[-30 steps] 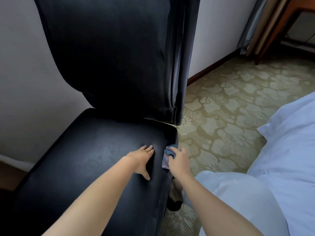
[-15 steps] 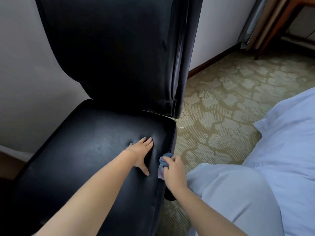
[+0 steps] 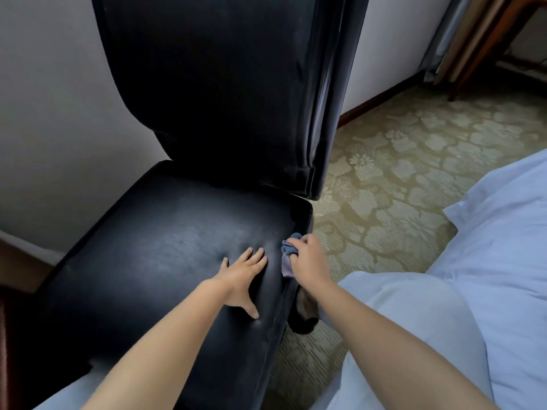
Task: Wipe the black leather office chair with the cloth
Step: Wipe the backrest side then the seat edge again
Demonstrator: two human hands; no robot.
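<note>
Wiping right edge of black leather office chair (image 3: 165,261) seat with crumpled blue-grey cloth (image 3: 287,255), pinched in right hand (image 3: 307,258). Left hand (image 3: 241,272) flat on seat, fingers straight, bracing. Backrest, remaining seat apparently pending; progress uncertain.

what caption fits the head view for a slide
Left hand pressed flat on the black chair seat while the right hand rubs a blue cloth along its right edge.

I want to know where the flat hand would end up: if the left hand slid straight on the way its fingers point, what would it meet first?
Probably more seat, then the backrest; the left hand points up-right across bare leather. Depth is unclear.
</note>
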